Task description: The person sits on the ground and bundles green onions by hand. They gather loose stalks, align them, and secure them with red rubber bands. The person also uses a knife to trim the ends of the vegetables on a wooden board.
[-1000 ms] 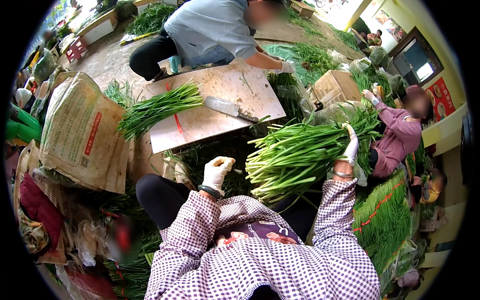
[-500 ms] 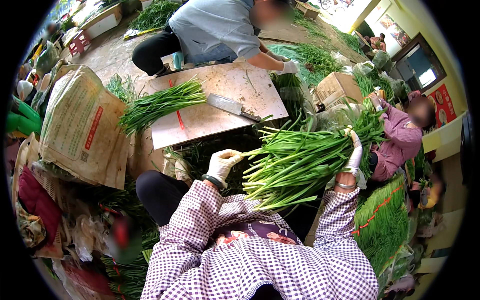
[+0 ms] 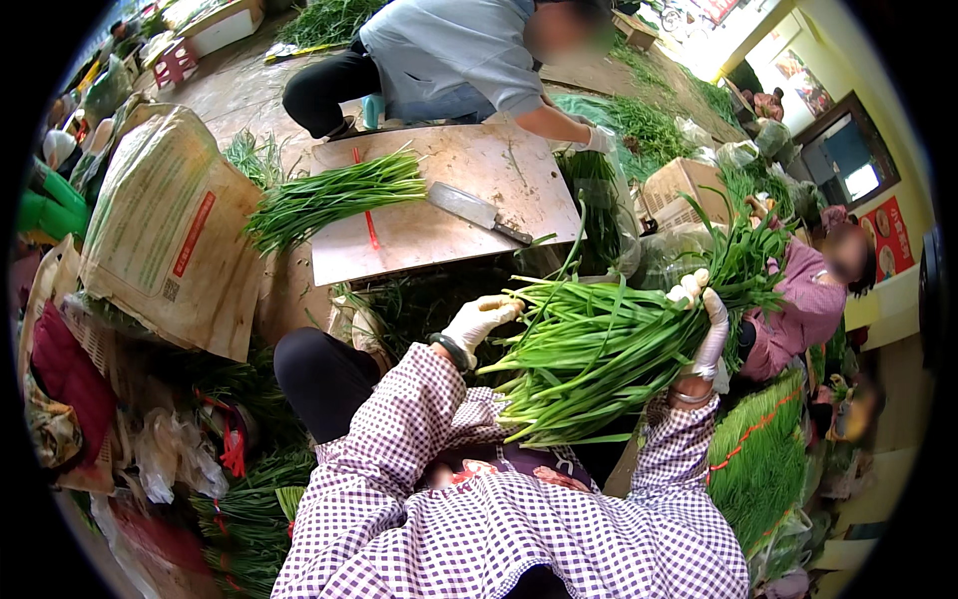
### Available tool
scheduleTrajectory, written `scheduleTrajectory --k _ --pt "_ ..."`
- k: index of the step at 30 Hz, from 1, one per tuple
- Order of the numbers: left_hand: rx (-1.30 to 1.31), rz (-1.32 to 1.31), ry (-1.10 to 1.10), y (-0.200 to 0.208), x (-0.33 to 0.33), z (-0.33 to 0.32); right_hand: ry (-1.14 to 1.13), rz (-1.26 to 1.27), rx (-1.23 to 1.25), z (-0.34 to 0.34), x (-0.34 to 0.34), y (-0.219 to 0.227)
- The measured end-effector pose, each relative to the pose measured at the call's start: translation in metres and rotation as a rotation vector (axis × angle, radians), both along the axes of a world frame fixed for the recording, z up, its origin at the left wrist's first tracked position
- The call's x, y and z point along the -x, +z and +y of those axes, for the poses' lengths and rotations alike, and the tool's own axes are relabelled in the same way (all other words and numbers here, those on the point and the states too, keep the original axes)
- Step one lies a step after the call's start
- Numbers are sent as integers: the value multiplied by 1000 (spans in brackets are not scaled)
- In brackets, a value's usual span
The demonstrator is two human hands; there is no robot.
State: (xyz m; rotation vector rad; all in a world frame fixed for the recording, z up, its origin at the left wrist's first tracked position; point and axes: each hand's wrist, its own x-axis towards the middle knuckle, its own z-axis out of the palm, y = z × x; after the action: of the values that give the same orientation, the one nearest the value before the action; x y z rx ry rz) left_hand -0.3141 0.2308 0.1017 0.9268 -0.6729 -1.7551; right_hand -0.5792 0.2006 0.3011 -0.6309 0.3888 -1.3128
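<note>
Head view: a worker in a checked smock lifts a big bundle of green chives (image 3: pixel 609 349) clear of the lap. The gloved right hand (image 3: pixel 704 324), at about three o'clock, is wrapped tight around the bundle near its leafy end, while the gloved left hand (image 3: pixel 479 317), near centre, pinches at the stalk tips with fingers nearly together. The step in hand looks like evening up the bundle's ends; the next move would call for a firm two-handed hold so no stalks slide loose.

At twelve o'clock lies a wooden cutting board (image 3: pixel 469 215) on the ground, with a smaller bunch of chives (image 3: pixel 329 195) on its left half and a cleaver (image 3: pixel 474 210) just beside it. A second person (image 3: pixel 449 55) crouches beyond the board; a third in a pink top (image 3: pixel 798 309) sits at three o'clock. A large paper sack (image 3: pixel 170 235) leans at nine o'clock, and more greens lie heaped over the wet concrete floor (image 3: pixel 225 95).
</note>
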Motion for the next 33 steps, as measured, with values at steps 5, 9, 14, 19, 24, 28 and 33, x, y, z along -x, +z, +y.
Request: scheduleTrajectory --k 5,9,14,19,24,28,33 --pt "-26 -43 193 -30 -3 -3 27 26 35 6 -9 7" --pt "-3 -860 306 -85 -32 2 67 19 56 8 -11 12" --pt "49 -1136 126 -38 -41 20 85 65 67 10 -9 17" --pt "132 -218 136 -15 -19 6 122 136 72 13 -24 20" --pt "100 -174 182 -7 -18 4 133 157 69 18 -37 25" --pt "-12 -213 289 -18 -27 9 140 154 92 17 -32 22" --pt "-54 -177 357 -60 -38 9 142 108 96 17 -31 26"
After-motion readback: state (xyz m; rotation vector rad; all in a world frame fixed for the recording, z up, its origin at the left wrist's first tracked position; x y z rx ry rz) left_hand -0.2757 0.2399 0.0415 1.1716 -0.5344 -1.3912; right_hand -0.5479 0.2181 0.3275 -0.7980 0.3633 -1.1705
